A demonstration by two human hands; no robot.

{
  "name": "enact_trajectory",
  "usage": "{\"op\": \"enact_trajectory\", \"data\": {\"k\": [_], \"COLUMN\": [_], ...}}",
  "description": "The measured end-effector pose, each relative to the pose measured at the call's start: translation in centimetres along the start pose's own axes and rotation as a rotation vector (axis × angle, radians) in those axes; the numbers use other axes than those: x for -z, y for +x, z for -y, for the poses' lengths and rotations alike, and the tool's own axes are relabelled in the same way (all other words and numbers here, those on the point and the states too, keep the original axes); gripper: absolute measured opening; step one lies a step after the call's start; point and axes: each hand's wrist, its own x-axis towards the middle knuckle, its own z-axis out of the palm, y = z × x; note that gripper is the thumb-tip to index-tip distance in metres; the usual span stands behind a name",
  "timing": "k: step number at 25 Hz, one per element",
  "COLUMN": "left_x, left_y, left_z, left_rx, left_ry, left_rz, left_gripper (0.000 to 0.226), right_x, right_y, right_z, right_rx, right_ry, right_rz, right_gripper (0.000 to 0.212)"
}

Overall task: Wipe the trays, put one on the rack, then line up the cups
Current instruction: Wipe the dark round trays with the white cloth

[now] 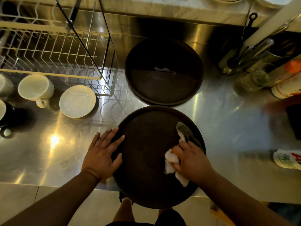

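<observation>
A round dark tray [146, 154] lies on the steel counter, its near part overhanging the front edge. My left hand [102, 154] rests flat on its left rim, fingers spread. My right hand [190, 160] presses a crumpled white cloth [171, 162] onto the tray's right side. A second dark tray [164, 88] leans tilted against the back wall beyond it. The wire dish rack [48, 51] stands at the far left. A white cup [35, 88] lies on its side beside a white saucer [77, 101] in front of the rack.
More cups show at the left edge, one dark [6, 118]. A utensil holder [254, 57], a glass [252, 80] and bottles [286, 87] crowd the right back. A printed packet [286, 159] lies at the right. Bare steel counter [228, 119] lies between the trays and the bottles.
</observation>
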Motion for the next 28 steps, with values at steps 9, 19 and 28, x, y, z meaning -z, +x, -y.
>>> {"op": "enact_trajectory", "data": {"k": [9,19,28], "left_x": [-0.5,-0.4,1.0], "left_y": [-0.1,0.1,0.3], "left_z": [0.4,0.3,-0.7], "left_rx": [-0.012,-0.016,-0.01], "left_ry": [0.037,0.008,0.06], "left_rz": [0.018,-0.014,0.077], "left_gripper": [0.071,0.066,0.066], "right_x": [-0.1,-0.9,0.6], "right_y": [4.6,4.5,2.0], "right_z": [6.0,4.2,1.2], "right_rx": [0.021,0.163,0.018], "right_ry": [0.135,0.007,0.276], "right_rz": [-0.128,0.017,-0.026], "right_gripper": [0.041,0.036,0.031]}}
